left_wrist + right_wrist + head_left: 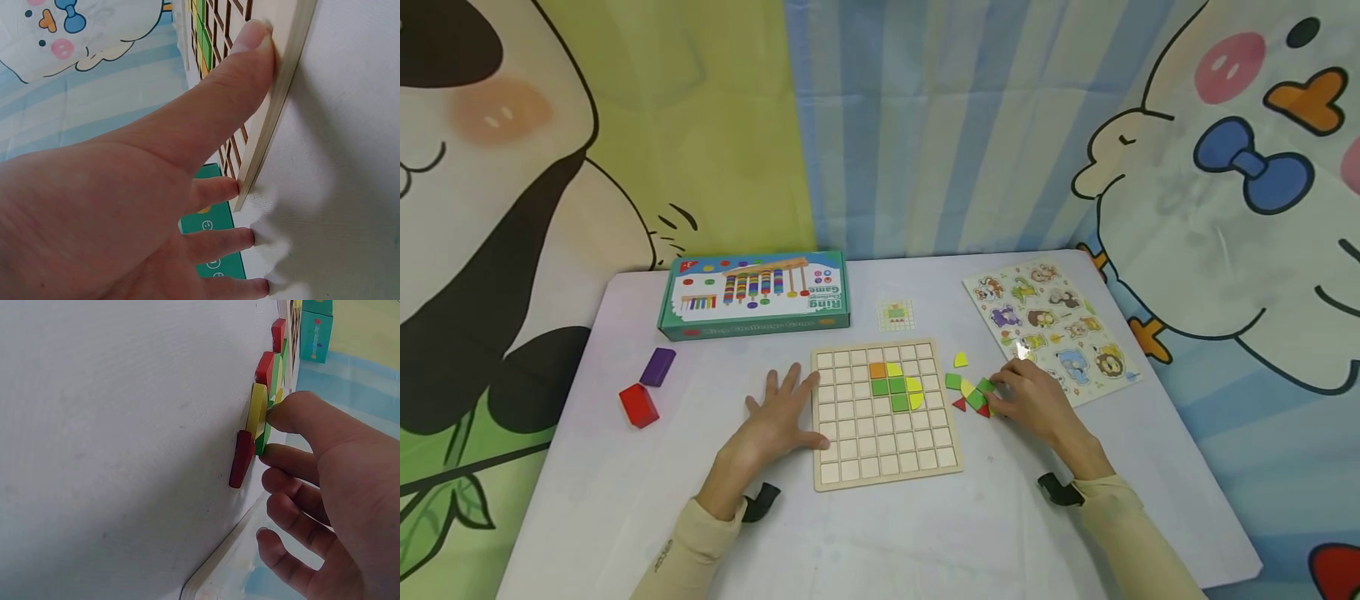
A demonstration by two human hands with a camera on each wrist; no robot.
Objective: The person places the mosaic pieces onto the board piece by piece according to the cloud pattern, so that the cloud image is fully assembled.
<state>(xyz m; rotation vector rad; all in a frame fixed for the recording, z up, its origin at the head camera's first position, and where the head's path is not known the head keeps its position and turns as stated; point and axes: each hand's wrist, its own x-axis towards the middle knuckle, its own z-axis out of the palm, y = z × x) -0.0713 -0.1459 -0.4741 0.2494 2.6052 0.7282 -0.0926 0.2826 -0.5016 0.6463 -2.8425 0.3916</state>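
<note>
A wooden grid board (883, 433) lies in the middle of the white table, with orange, green and yellow tiles (895, 385) set in its upper squares. My left hand (778, 408) lies flat with fingers spread beside the board's left edge. In the left wrist view its thumb (250, 44) presses against the board's rim (284, 81). My right hand (1026, 396) is at a small pile of loose tiles (967, 392) right of the board. Thumb and forefinger pinch a green tile (262, 442) that lies against a yellow tile (256, 412) and a red tile (240, 459).
A green ring game box (754, 293) stands at the back left. A purple block (658, 366) and a red block (638, 405) lie at the left. An animal puzzle board (1051, 325) sits just behind my right hand. A small pattern card (897, 314) lies behind the grid board.
</note>
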